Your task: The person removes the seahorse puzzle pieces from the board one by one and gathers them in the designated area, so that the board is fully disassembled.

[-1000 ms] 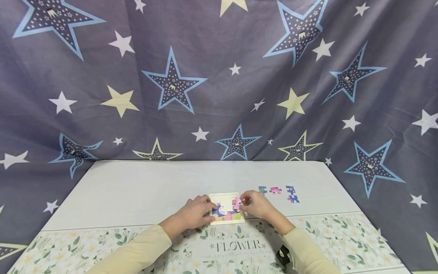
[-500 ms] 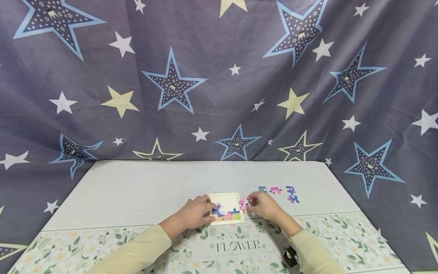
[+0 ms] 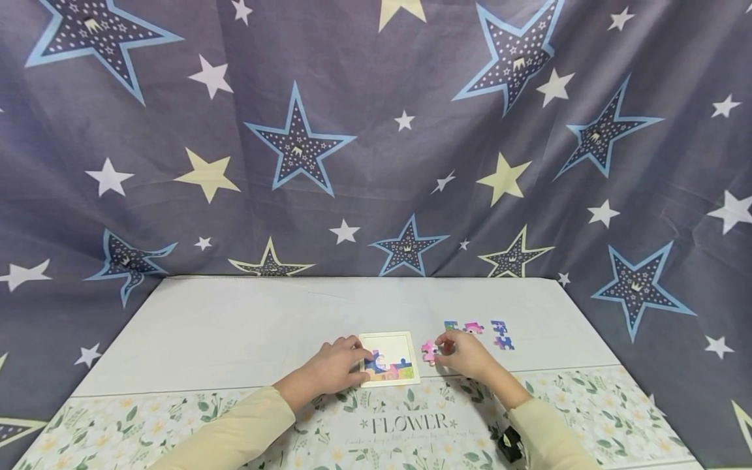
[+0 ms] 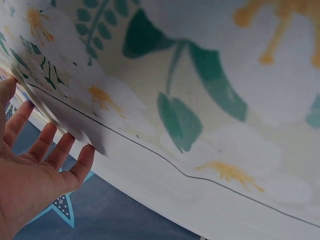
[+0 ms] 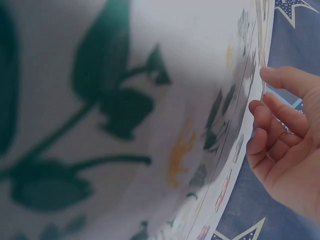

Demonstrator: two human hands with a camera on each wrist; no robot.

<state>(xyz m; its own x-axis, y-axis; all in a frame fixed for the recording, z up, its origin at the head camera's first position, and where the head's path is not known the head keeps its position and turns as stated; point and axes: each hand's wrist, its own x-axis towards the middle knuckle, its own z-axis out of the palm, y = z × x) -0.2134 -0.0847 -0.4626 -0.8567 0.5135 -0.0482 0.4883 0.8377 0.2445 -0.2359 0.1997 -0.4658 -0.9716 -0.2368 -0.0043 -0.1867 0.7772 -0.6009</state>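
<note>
My right hand (image 3: pixel 467 354) pinches a pink puzzle piece (image 3: pixel 430 352) just right of the puzzle tray, low over the white tabletop. In the right wrist view the thumb and index finger of the right hand (image 5: pixel 287 120) meet at the tips; the piece is hardly visible there. At the tray's left side lies my left hand (image 3: pixel 333 365), its fingertips touching the rim and a blue piece (image 3: pixel 373 360). The left wrist view has the left hand (image 4: pixel 42 160) with spread, slightly bent fingers along the tray's edge. Joined pieces line the bottom of the cream puzzle tray (image 3: pixel 384 335).
Several loose pieces lie right of the tray: a green-blue piece (image 3: pixel 450 325), a pink piece with an eye (image 3: pixel 473 328) and a blue-purple pair (image 3: pixel 502 335). A floral cloth (image 3: pixel 587 405) covers the near table. A star-patterned curtain (image 3: pixel 376 163) hangs behind.
My right hand has drawn the pink puzzle piece out of the tray's right side and carried it further right. The left hand has stayed at the tray.
</note>
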